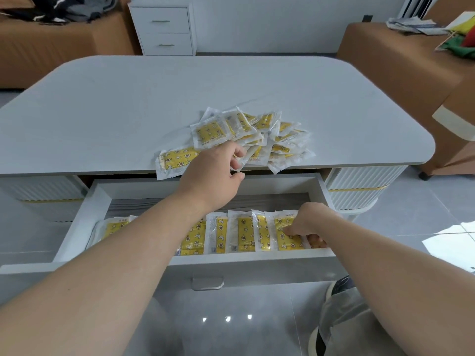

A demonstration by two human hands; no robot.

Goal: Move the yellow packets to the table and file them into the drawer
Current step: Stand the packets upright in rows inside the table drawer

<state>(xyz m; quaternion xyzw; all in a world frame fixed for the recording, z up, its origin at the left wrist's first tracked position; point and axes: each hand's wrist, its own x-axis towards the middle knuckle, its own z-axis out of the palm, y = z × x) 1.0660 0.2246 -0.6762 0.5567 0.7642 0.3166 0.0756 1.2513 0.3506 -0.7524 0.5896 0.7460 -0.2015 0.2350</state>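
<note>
Grey-white counter (115,98) with rounded corners fills the middle. There's a white two-drawer cabinet (164,27) at the far wall, a brown upholstered bench (385,60) off to the right, and glossy pale floor tiles (411,214) below. A pile of yellow packets (257,134) sits at the counter's near edge, a few hanging over it, and right beneath, the drawer (84,214) stands pulled wide open with a row of packets (244,235) standing on edge along its front. The left hand (213,170) is stretched out over the drawer to the pile, fingers curled over its near edge, thumb underneath, pinching there. The right hand (308,224) is down inside the drawer at the row's right end, fingers bent and pinching the rightmost packet (285,240). The left forearm covers part of the row. The right fingertips are half hidden behind that packet, and the print on the wrappers is too small to read.
</note>
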